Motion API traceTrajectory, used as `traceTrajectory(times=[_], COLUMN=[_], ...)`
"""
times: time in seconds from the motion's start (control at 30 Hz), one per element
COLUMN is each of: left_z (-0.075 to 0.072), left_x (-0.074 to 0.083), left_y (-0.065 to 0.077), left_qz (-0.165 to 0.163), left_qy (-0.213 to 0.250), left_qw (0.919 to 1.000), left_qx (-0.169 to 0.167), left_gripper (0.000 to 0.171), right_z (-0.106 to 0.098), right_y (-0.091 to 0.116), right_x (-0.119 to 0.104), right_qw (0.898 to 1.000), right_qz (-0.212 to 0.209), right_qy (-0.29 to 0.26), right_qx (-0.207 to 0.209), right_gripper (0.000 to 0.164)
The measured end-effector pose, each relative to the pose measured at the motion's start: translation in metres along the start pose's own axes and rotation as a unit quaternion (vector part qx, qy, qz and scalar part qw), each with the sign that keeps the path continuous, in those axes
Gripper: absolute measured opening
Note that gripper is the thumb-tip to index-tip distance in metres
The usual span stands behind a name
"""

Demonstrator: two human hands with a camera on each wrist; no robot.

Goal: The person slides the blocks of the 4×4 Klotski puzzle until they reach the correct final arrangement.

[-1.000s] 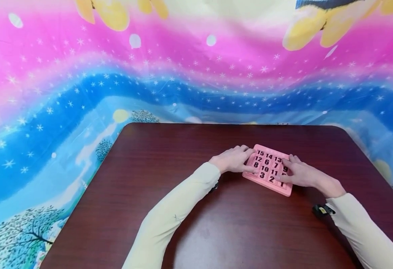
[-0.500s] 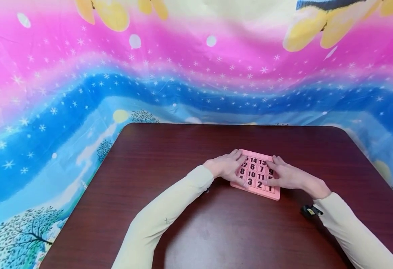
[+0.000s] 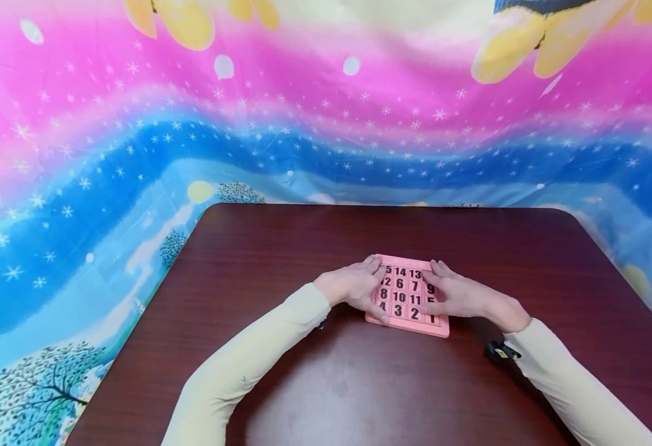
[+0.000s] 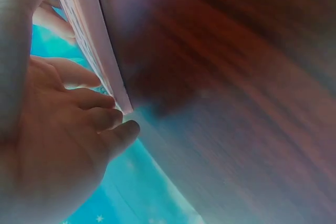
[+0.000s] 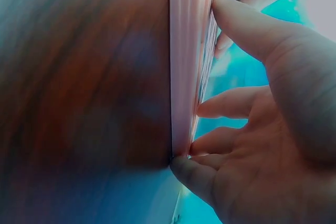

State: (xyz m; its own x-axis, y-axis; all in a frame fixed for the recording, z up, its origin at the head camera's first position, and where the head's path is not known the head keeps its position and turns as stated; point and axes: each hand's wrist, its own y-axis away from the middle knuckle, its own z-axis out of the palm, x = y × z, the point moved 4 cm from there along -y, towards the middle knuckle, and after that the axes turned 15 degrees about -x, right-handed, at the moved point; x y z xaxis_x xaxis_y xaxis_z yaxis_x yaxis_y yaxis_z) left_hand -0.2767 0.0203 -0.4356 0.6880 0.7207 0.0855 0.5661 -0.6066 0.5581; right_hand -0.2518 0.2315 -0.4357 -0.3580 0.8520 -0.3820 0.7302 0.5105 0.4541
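A pink number sliding puzzle [image 3: 406, 291] with black numerals lies flat on the dark wooden table [image 3: 315, 384], turned slightly. My left hand [image 3: 355, 286] rests along its left side, thumb on the lower left of the face and fingers near the upper left corner. On the opposite side, my right hand [image 3: 461, 294] touches the right edge, its thumb over the lower right tiles. Both wrist views show fingertips against the puzzle's edge [image 5: 184, 66] and face, not wrapped beneath it. The hands cover some of the outer numerals.
The table's far edge [image 3: 382, 206] runs behind the puzzle. A colourful cloth backdrop [image 3: 281, 145] with snowflakes and trees hangs behind and beside the table. A black wrist strap [image 3: 501, 352] shows at the right cuff.
Both hands have slid the puzzle left and slightly toward me across the table. It has also turned a little, so its edges sit squarer to me.
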Motion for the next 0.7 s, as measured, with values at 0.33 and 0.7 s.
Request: traceTrajectory(times=[0.33, 0.7], left_z=[0.025, 0.045], left_x=[-0.004, -0.006], left_y=[0.031, 0.069], left_qz=[-0.074, -0.086], left_qy=[0.019, 0.070], left_qw=[0.9970, 0.9938], left_qx=[-0.002, 0.003], left_gripper=[0.137, 0.134], right_z=[0.009, 0.021], right_y=[-0.009, -0.008], right_x=[-0.025, -0.052], right_qw=[0.999, 0.998], right_qz=[-0.033, -0.056], right_qy=[0.019, 0.028], right_qx=[-0.012, -0.028], right_gripper=[0.097, 0.096])
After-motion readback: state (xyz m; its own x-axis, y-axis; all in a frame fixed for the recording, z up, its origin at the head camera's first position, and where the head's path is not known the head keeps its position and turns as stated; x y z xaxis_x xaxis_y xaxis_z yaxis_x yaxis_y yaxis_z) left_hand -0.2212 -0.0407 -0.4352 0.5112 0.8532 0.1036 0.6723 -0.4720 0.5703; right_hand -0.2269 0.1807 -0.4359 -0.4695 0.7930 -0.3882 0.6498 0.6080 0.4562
